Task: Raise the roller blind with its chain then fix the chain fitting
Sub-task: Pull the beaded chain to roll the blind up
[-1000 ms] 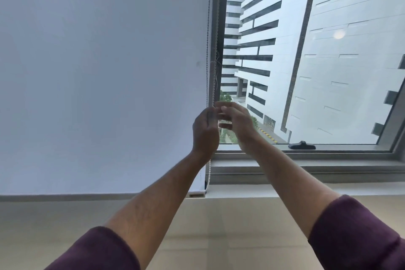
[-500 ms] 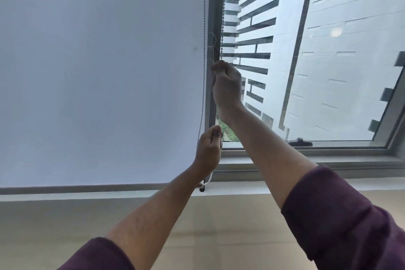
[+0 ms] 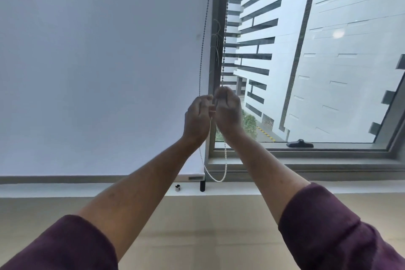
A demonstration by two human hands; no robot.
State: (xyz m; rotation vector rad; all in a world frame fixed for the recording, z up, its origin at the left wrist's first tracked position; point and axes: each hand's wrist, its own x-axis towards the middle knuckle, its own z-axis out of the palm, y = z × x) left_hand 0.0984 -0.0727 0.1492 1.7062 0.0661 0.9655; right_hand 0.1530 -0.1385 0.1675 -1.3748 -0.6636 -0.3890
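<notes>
Right hand point(image 3: 228, 108): raised in front of the window frame, fingers curled around the right-hand run of the chain.
Left hand point(image 3: 198, 116): just beside the right one and slightly lower, knuckles nearly touching it; fingers curled at the left-hand run of the chain, though whether they truly pinched it could not be told for certain.
Chain point(image 3: 223, 66): beaded loop, long axis vertical; two runs dropped from above into the two hands, then hung on below the wrists to a slack bend just above the sill.
Key relation: both runs led straight up from the hands, so a downward haul would follow the chain's own line; the right hand sat higher on its run and was judged the better placed for the coming pull.
Roller blind point(image 3: 98, 68): pale fabric left of the hands, covering the left pane; its bottom bar point(image 3: 190, 176) lay low, just above the sill point(image 3: 285, 186).
Chain fitting point(image 3: 178, 187): small bright piece on the sill, below the blind's corner, beside a dark upright peg point(image 3: 202, 186); well below both hands, touching neither.
Progress, as judged: blind almost fully down; raising barely begun, fitting not yet attended to.
Window handle point(image 3: 299, 144): dark lever on the lower frame, to the right.
</notes>
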